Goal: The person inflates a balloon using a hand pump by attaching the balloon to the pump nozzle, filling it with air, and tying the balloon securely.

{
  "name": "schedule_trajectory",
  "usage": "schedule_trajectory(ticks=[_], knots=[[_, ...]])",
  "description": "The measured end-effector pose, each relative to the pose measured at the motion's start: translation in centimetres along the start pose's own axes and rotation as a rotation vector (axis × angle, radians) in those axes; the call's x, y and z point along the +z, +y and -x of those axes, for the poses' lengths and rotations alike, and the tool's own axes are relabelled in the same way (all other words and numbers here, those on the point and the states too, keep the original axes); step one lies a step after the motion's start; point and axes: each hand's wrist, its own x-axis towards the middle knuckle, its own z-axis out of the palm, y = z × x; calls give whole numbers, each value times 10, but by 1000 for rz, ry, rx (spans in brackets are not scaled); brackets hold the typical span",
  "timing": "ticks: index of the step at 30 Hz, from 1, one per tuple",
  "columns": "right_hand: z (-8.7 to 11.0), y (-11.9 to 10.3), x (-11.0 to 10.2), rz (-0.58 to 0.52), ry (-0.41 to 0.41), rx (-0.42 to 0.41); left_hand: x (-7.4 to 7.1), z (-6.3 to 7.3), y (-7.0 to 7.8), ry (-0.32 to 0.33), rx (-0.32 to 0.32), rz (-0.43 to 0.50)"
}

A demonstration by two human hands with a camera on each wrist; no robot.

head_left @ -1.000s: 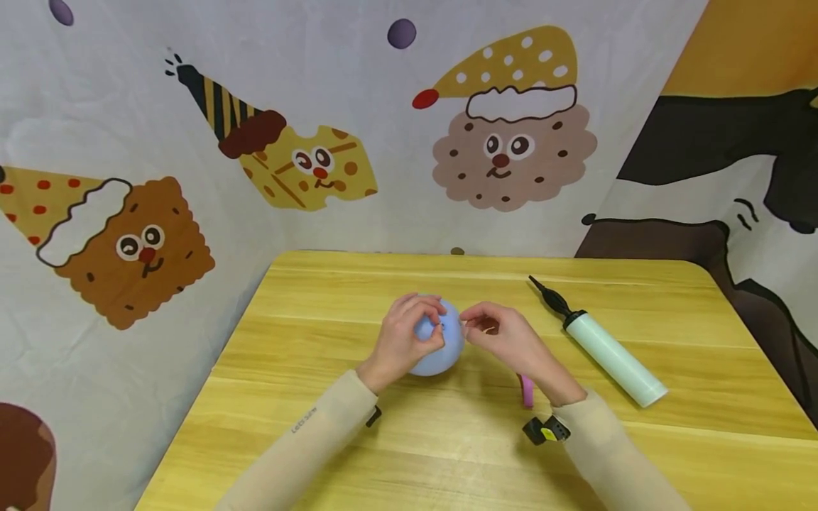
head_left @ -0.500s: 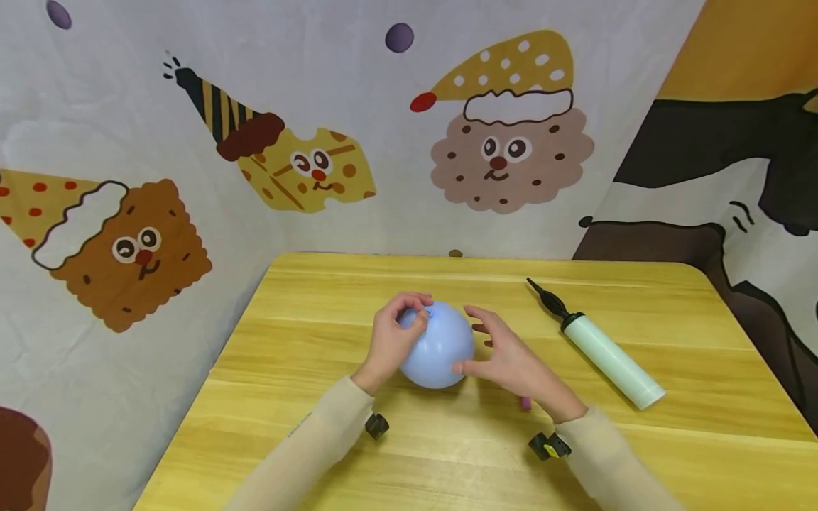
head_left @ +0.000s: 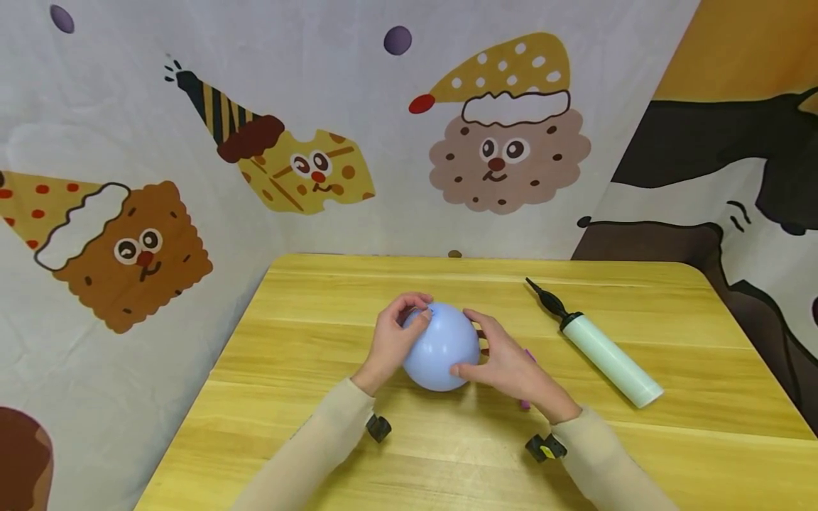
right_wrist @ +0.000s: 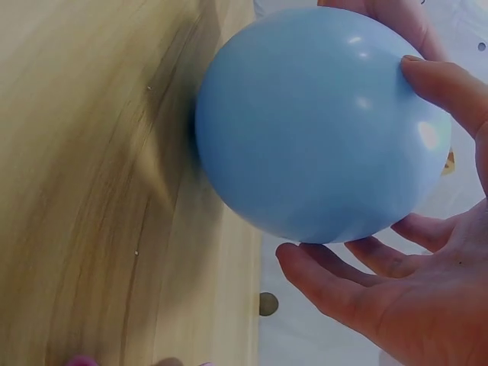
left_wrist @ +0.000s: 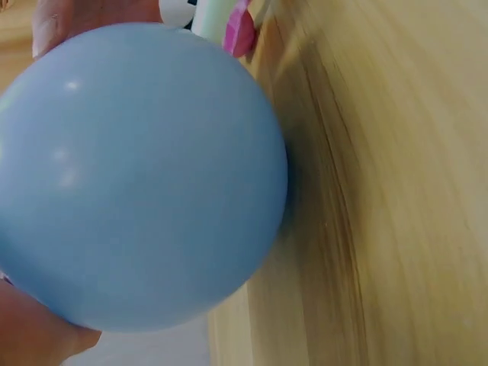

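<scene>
A round, inflated light-blue balloon [head_left: 439, 351] is between both hands, low over the wooden table. At its upper left, the left hand [head_left: 391, 341] holds it with thumb and forefinger close together by the knot. The right hand [head_left: 508, 365] holds the opposite side, thumb on the near face and fingers curved along the far side. The right wrist view shows the thumb on the balloon [right_wrist: 313, 130] and the fingertips along its surface. In the left wrist view the balloon [left_wrist: 145, 183] hides most of the left hand.
A hand pump [head_left: 613, 358] with a mint-green barrel and black nozzle lies on the table [head_left: 307, 440] to the right. A limp pink piece [head_left: 525, 404] lies partly hidden beneath the right forearm. A cartoon-printed cloth [head_left: 396, 142] hangs behind the table.
The balloon has come nearer and turned, showing more of its side. The right hand has gone from pinched fingers to spread ones and now holds the balloon's right side.
</scene>
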Motion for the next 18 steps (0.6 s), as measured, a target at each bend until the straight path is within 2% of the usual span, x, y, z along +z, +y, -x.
schedule_trajectory(ticks=[6, 8, 14, 18], knots=[[-3, 4, -3, -64, 17, 43, -11, 3, -4, -30, -28, -42], [-5, 6, -4, -76, 27, 55, -17, 6, -7, -65, -62, -57], [-10, 6, -7, -73, 59, 100, -31, 16, -15, -230, -169, -81], [-13, 5, -6, -93, 61, 107, -31, 18, -17, -252, -195, -57]])
